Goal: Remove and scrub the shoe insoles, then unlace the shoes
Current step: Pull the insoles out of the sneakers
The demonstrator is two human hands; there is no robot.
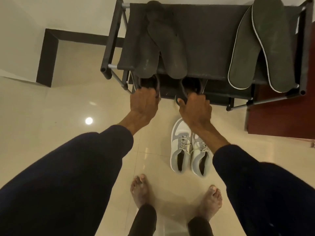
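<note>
Two dark shoes sit on the lower shelf of a black shoe rack (213, 31). My left hand (144, 103) grips the heel collar of the left dark shoe (148, 81). My right hand (194, 108) grips the heel collar of the right dark shoe (190, 86). Two dark insoles (167, 50) lie on the rack's top shelf above these shoes. Two more dark insoles with pale edges (265, 43) lie at the top shelf's right end. A pair of grey and white laced sneakers (189, 150) stands on the floor under my right forearm.
The floor is glossy cream tile (68, 103). A reddish-brown wooden panel (281, 116) stands right of the rack. A dark-framed recess (49, 57) is in the wall at the left. My bare feet (175, 196) stand just behind the sneakers.
</note>
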